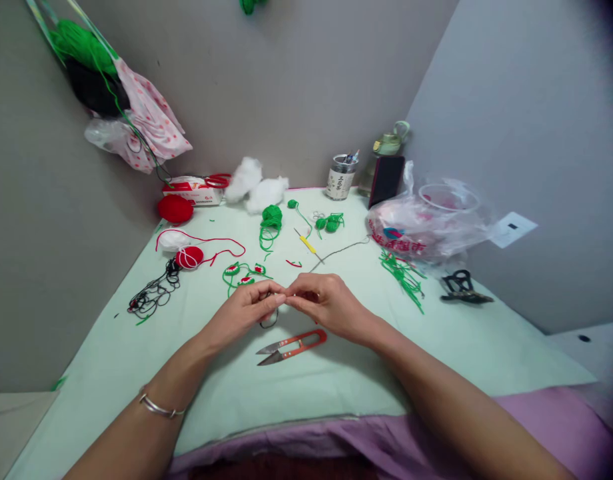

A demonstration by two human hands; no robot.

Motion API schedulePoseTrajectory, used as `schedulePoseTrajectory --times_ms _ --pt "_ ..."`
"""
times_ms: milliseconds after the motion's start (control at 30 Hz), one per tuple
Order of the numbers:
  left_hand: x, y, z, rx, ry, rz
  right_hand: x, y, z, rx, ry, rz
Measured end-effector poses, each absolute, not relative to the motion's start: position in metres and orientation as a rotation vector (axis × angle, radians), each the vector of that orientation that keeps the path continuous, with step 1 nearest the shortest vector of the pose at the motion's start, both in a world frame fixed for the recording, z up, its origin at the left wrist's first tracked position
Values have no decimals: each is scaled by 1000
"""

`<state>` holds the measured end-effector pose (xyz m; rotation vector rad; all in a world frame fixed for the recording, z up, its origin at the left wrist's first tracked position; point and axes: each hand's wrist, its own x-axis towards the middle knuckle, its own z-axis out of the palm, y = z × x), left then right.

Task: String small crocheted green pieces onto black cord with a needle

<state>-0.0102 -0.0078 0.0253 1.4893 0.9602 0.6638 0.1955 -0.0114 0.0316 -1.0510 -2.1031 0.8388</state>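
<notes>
My left hand (254, 303) and my right hand (331, 300) meet above the table, thumbs and forefingers pinched tip to tip. Between them is thin black yarn (344, 251), whose strand runs out past the right hand toward the back right, while a small loop hangs under the left. Whatever else the fingertips hold is too small to make out. Just below lie orange-handled thread snips (292, 347), blades pointing left. Small green crocheted pieces with red and white centres (245, 281) rest beyond my left hand. A yellow-handled crochet hook (308, 245) lies farther back.
Red yarn (189, 257), tangled black yarn (154, 293) and white stuffing (267, 195) are on the left and back. Green yarn (271, 219) lies mid-table. To the right are a plastic bag (416, 223), green yarn scraps (404, 277), a black clip (461, 287), a phone (387, 180) and a pen tin (340, 181).
</notes>
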Motion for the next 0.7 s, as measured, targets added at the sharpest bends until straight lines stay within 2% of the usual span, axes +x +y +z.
schedulePoseTrajectory --times_ms 333,533,700 --pt "-12 -8 26 1420 934 576 205 -4 50 -922 -1573 1232" --pt "-15 -7 25 1454 882 535 221 7 53 -799 -1138 1616" --pt "-19 -6 23 1485 850 491 236 12 60 -742 -987 1606"
